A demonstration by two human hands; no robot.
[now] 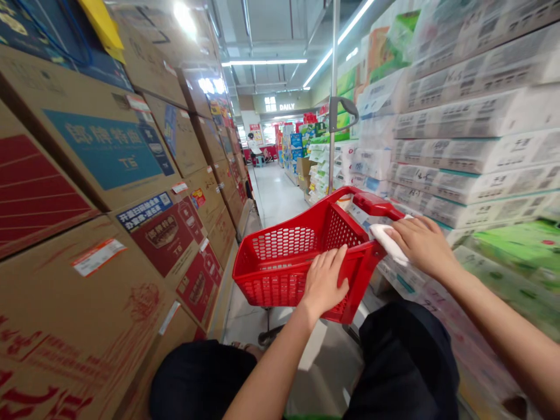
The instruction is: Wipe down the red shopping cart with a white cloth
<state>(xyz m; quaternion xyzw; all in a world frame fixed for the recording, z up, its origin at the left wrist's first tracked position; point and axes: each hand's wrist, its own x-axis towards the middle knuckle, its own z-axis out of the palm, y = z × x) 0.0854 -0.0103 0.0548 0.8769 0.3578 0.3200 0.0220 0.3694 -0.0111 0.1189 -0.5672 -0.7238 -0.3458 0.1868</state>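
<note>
A red plastic shopping cart (280, 286) with perforated sides stands in the middle of the view, turned at an angle. Its basket looks empty. My left hand (326, 280) lies on the near side of the basket, fingers stretched over the rim and thumb apart, holding nothing. At the cart's red handle (378, 205), my right hand (420, 242) has its fingers closed on a folded white cloth (389, 244), which touches the handle end. A grey upright pole (335, 140) with a loop-shaped grip rises behind the cart.
Stacked cardboard boxes (170, 233) line the left side. White wrapped paper packs (464, 157) and green packs (520, 245) are piled at the right. A pale floor aisle (277, 195) runs ahead, with a seated person (254, 146) far off. My dark-clothed knees show below.
</note>
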